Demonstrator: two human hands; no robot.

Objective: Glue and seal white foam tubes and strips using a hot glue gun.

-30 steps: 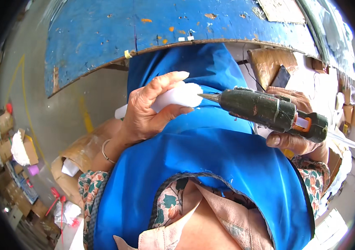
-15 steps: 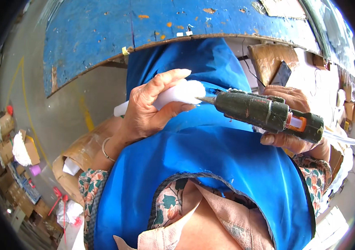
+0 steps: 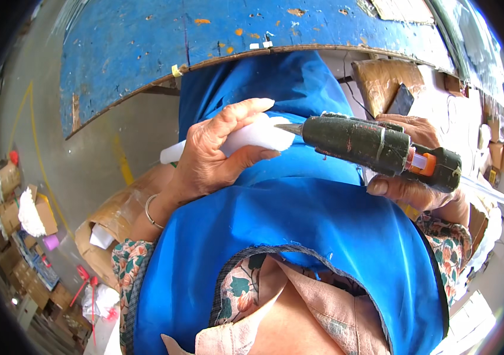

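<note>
- The glue gun (image 3: 376, 145) sits higher in the centre-right of the frame than a second ago, its barrel closer to level.
- Its metal nozzle now touches the end of the white foam piece (image 3: 246, 137); it was already close before.
- The left hand (image 3: 213, 157) has drifted slightly up and right with the piece.

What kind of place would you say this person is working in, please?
Probably a small craft workshop or packing floor: a worn blue-painted wooden worktable, open brown cardboard boxes on the grey concrete floor, and a dark green glue gun in the right hand.
</note>
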